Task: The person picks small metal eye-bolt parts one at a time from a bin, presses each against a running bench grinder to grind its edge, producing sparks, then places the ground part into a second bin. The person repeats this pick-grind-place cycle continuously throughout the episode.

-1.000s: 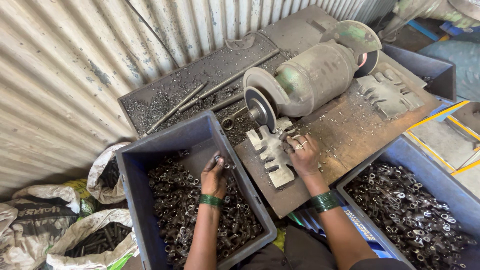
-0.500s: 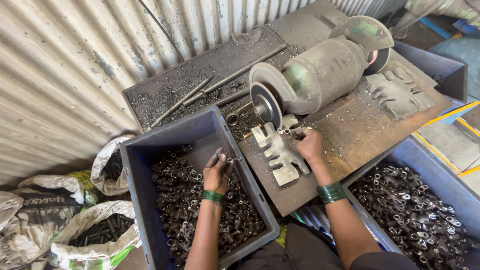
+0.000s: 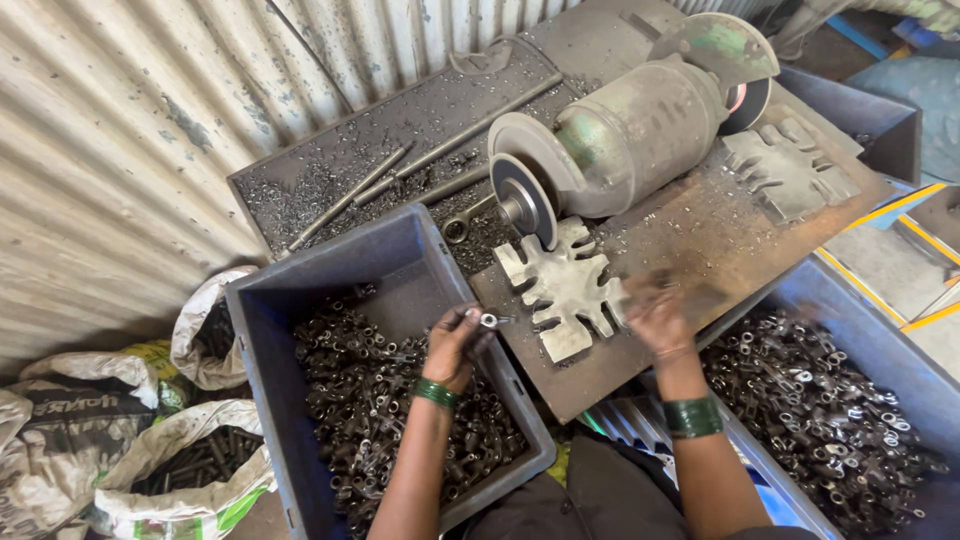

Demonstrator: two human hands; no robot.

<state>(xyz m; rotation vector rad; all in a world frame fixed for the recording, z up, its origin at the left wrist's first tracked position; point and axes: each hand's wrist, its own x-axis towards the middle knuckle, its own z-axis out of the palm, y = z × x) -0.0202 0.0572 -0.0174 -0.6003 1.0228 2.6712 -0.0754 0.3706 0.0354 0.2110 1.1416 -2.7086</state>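
My left hand (image 3: 455,340) holds a small metal eye-bolt part (image 3: 490,320) above the right edge of a grey bin (image 3: 270,330) filled with several dark metal parts. My right hand (image 3: 655,318), blurred by motion, hovers over the rusty work plate (image 3: 700,240) just right of a slotted metal jig (image 3: 565,285). I cannot tell whether that hand holds anything. A bench grinder (image 3: 620,130) with a dark grinding wheel (image 3: 525,200) stands just behind the jig. Both wrists wear green bangles.
A second bin (image 3: 850,420) of metal parts sits at the right. A dark tray (image 3: 400,150) with rods and filings lies behind the left bin, against a corrugated metal wall. Sacks (image 3: 150,460) of parts lie at the lower left. Another slotted jig (image 3: 790,170) rests at the far right.
My left hand has lifted out of the left bin with a small part, moving right towards the plate. My right hand has slid right, away from the jig.
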